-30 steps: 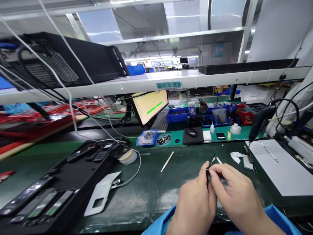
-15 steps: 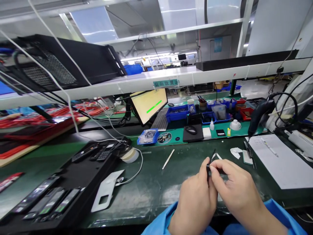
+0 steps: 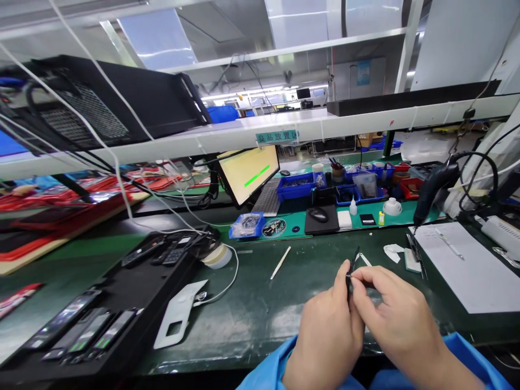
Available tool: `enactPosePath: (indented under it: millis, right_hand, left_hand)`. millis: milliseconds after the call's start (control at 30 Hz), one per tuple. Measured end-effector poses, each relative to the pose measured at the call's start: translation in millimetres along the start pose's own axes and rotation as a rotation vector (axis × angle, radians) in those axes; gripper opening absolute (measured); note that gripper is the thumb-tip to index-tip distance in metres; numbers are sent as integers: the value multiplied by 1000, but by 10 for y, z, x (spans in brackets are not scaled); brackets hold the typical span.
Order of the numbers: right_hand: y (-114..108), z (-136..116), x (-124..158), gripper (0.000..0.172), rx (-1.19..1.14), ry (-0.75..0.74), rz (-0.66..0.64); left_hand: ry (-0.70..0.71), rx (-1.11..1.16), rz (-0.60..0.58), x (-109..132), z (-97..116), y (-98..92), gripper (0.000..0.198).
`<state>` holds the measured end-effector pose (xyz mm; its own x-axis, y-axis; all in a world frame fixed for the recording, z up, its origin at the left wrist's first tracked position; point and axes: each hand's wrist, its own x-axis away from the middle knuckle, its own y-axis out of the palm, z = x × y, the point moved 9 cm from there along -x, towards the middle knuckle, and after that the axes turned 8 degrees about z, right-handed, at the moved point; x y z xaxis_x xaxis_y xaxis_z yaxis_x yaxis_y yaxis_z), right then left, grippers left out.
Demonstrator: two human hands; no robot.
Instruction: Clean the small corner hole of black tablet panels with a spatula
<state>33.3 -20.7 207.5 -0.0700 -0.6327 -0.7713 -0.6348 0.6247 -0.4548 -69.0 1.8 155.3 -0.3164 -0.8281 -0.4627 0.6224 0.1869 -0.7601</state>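
Observation:
Both of my hands meet low in the middle of the head view, over the dark green bench mat (image 3: 260,309). My left hand (image 3: 329,336) is closed, its thumb and fingers pinching a small thin black part (image 3: 351,269) that stands upright. My right hand (image 3: 396,319) is closed too, its fingertips pinched against the same black part from the right. Blue sleeves cover both wrists. A white slip (image 3: 364,260) lies on the mat just beyond the part.
A black tray (image 3: 105,309) of phone-like devices sits at the left, with a white plastic cut-out (image 3: 176,314) and a tape roll (image 3: 215,256) beside it. A white stick (image 3: 280,262) lies mid-bench. A tilted monitor (image 3: 248,173), blue bins (image 3: 296,189), a mouse (image 3: 318,215) and white papers (image 3: 467,265) stand farther back.
The hands stay pinched on the black part and have barely shifted; the view has tilted slightly, so the bench sits a little differently in frame.

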Motion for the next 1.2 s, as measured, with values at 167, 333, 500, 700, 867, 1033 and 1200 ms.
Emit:
enactPosePath:
  millis: [167,333,500,700,867,1033,1200]
  right_hand:
    - [-9,-36,6,24,153,-65,-15]
    - [31,-19,-12,24,143,-64,-57]
    - [25,13,-32,18,57,-15,-40]
    - [34,41,-12,17,-14,-11,-20]
    - [54,67,10,16,-27,-27,-28]
    - [53,69,2,17,-46,-40,-32]
    - [62,79,1,17,-59,-39,-35]
  left_hand:
    - [25,3,-5,0,25,19,60]
    - [13,14,-21,-1,13,31,61]
    - [9,32,-21,13,21,19,62]
    - [12,31,-3,14,6,-2,61]
    - [27,31,2,-5,20,-1,57]
    - [30,33,-2,-14,26,-2,57]
    - [33,16,8,0,18,-7,56]
